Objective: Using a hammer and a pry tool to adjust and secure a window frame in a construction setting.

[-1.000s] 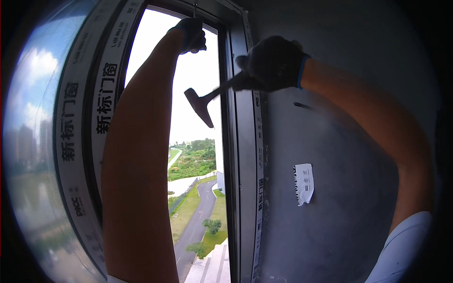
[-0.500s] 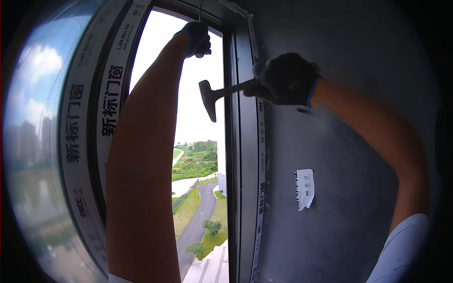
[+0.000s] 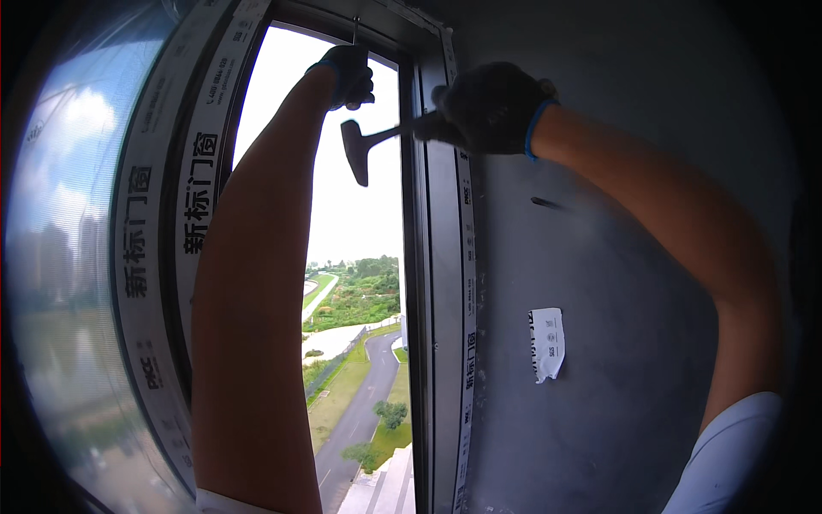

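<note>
My left hand [image 3: 348, 77], in a dark glove with a blue cuff, is raised to the top of the window opening and closed around what looks like a screwdriver. The screwdriver's thin metal shaft [image 3: 356, 31] points up against the top bar of the dark window frame [image 3: 385, 44]; its handle is mostly hidden in the fist. Gripped in my right hand [image 3: 492, 110], gloved alike, is a hammer [image 3: 355, 152]. The hammer's dark head hangs just below my left hand, apart from the screwdriver, and its handle runs right into my fist.
A window sash with printed protective tape [image 3: 137, 223] and a mesh screen [image 3: 64, 257] stands at left. On the right is a dark grey wall [image 3: 599, 360] with a torn white label [image 3: 546, 344]. Through the opening, a road [image 3: 364, 403] lies far below.
My right hand has moved up and left with the hammer, bringing its head closer to the left hand. My left hand stays at the top bar, still gripping the screwdriver. The view has shifted slightly.
</note>
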`<state>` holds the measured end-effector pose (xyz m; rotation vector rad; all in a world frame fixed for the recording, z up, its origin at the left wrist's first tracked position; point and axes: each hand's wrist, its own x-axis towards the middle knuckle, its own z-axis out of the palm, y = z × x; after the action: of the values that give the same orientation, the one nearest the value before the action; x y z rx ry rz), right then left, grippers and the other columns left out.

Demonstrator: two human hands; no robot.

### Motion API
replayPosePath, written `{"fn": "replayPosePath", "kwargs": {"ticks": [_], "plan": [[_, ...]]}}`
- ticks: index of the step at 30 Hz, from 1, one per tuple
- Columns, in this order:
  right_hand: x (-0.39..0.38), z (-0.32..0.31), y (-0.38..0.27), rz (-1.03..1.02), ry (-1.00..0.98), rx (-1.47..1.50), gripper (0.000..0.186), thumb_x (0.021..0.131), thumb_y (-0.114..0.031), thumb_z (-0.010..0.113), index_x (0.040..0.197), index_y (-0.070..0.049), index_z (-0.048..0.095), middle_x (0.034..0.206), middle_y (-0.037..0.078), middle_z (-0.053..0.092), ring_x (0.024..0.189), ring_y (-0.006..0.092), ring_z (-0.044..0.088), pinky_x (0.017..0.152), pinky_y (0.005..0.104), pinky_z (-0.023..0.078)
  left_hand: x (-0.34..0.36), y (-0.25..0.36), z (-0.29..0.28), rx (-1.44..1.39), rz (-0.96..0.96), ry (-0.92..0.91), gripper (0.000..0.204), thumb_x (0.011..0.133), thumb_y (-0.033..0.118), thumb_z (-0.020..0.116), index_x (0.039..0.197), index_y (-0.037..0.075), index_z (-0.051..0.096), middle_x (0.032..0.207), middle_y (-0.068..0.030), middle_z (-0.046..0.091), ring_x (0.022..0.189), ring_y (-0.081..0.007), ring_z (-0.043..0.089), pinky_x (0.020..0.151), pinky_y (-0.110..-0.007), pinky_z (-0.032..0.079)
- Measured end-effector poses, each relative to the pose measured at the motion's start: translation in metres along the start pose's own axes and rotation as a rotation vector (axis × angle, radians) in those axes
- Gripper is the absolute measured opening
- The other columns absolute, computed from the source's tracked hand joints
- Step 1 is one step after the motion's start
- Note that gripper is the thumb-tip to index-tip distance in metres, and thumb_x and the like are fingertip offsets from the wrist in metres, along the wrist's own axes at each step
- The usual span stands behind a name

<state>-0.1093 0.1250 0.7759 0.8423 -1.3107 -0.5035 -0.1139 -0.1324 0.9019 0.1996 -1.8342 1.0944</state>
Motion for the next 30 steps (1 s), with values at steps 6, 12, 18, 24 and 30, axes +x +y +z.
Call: {"fn": "replayPosePath", "kwargs": {"ticks": [6, 12, 18, 24, 30], "plan": [[-0.018, 0.005, -0.018, -0.053, -0.061, -0.036, 0.051, 0.099, -0.054, 0.054, 0.081, -0.009, 0.069, 0.06, 0.008, 0.063, 0.054, 0.0241, 0.066, 0.054, 0.0387, 0.054, -0.004, 0.01, -0.006, 0.649, 0.305, 0.114, 0.02, 0.093, 0.039, 0.07, 0.081, 0.023, 0.073, 0.075, 0.0087, 0.068, 0.079, -0.0112, 0.065, 0.083, -0.032, 0.047], [-0.004, 0.015, 0.001, -0.034, 0.037, -0.02, 0.04, 0.101, -0.039, 0.055, 0.082, -0.006, 0.069, 0.061, 0.009, 0.064, 0.057, 0.0223, 0.068, 0.057, 0.0378, 0.057, 0.023, -0.011, 0.038, 0.446, 0.243, 0.22, 0.024, 0.096, 0.035, 0.067, 0.078, 0.019, 0.073, 0.067, 0.0067, 0.067, 0.073, -0.012, 0.066, 0.078, -0.031, 0.046], [-0.024, 0.015, -0.026, -0.406, 0.016, -0.146, 0.039, 0.099, -0.041, 0.059, 0.083, -0.008, 0.072, 0.063, 0.01, 0.066, 0.06, 0.021, 0.069, 0.058, 0.0369, 0.055, -0.016, 0.023, -0.022, 0.629, 0.112, -0.01, 0.026, 0.097, 0.033, 0.067, 0.076, 0.019, 0.074, 0.074, 0.0089, 0.069, 0.082, -0.009, 0.066, 0.083, -0.029, 0.045], [-0.006, 0.014, -0.023, 0.055, -0.12, -0.003, 0.053, 0.098, -0.058, 0.052, 0.08, -0.011, 0.068, 0.057, 0.004, 0.062, 0.054, 0.0219, 0.066, 0.053, 0.0371, 0.053, -0.003, 0.0, 0.017, 0.636, 0.295, 0.22, 0.023, 0.095, 0.034, 0.069, 0.077, 0.02, 0.074, 0.074, 0.0094, 0.07, 0.089, -0.0093, 0.067, 0.084, -0.033, 0.046], [-0.012, 0.011, -0.03, -0.457, -0.004, -0.076, 0.049, 0.097, -0.052, 0.055, 0.085, -0.007, 0.07, 0.061, 0.009, 0.065, 0.056, 0.024, 0.068, 0.057, 0.0407, 0.057, 0.026, -0.029, 0.035, 0.253, 0.28, 0.278, 0.032, 0.099, 0.031, 0.063, 0.071, 0.016, 0.065, 0.059, 0.0014, 0.056, 0.067, -0.0121, 0.063, 0.076, -0.034, 0.051]]}}
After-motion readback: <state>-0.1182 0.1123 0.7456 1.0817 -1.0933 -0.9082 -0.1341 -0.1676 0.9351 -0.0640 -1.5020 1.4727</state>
